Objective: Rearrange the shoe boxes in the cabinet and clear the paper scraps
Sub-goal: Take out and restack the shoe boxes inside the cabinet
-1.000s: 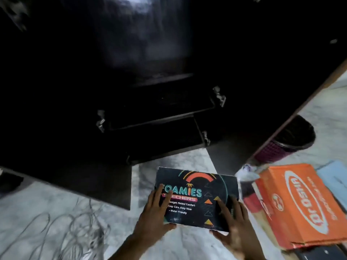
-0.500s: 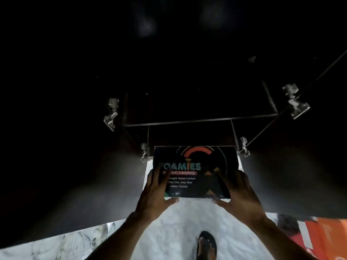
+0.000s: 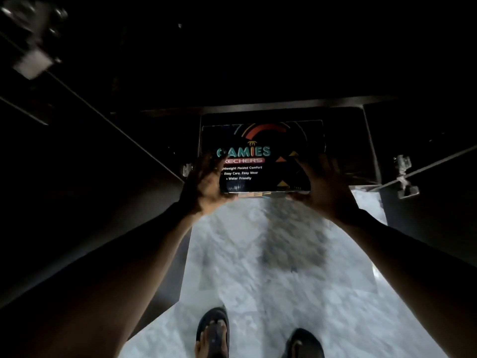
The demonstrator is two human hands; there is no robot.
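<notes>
At the bottom edge, two feet in dark sandals stand on a pale marbled floor. Further out, both arms reach forward. Left hand and right hand clasp the near corners of a dark shoe box, fingers spread over its printed lid. Its far end seems to sit inside the dark cabinet, between metal hinges.
</notes>
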